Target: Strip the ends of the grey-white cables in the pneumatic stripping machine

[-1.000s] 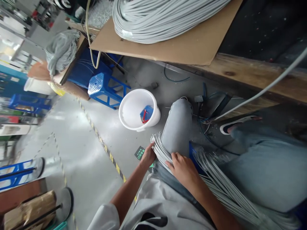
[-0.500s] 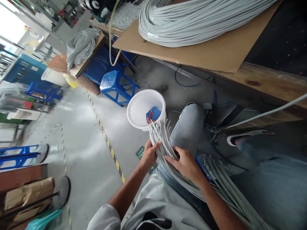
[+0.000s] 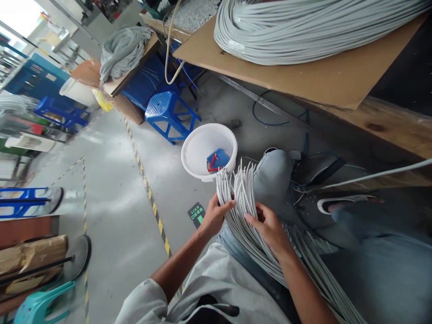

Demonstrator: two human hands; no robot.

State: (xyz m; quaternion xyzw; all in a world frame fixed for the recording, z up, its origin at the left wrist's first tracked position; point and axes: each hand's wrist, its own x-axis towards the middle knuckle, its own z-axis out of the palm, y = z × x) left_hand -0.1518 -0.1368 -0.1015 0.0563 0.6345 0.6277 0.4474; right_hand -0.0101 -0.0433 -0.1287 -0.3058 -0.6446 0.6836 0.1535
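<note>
Firstly, note bundle of thin gray wires (image 3: 248,234), held above the lap (image 3: 233,246) and trailing down toward the right forearm (image 3: 297,274). Note split at the tips: left clump (image 3: 223,186) clamped by fingers of the left hand (image 3: 216,217), thumb across the strands; right clump (image 3: 245,184) clamped between thumb and fingers of the right hand (image 3: 269,227).

Expect springy strands, probably light singly but fairly heavy together, smooth-jacketed and prone to slide past one another. Treat as tough rather than fragile, though liable to kink. Grip just below the cut ends; support the trailing length from beneath.

Beyond the forearm, observe further gray wires (image 3: 319,265); cannot tell whether joined to the bundle. Past the tips, locate round, smooth white plastic bucket (image 3: 193,150), containing blue item (image 3: 223,157) and slim red piece (image 3: 213,162).

Next, find wood-edged table (image 3: 398,128) bearing flat brown cardboard (image 3: 297,83) and thick, neatly laid coil (image 3: 297,36). Further back, see blue stool (image 3: 159,104) with perforated seat; beyond that, looser, limp-looking hank (image 3: 124,49) on another table (image 3: 113,85).
</note>
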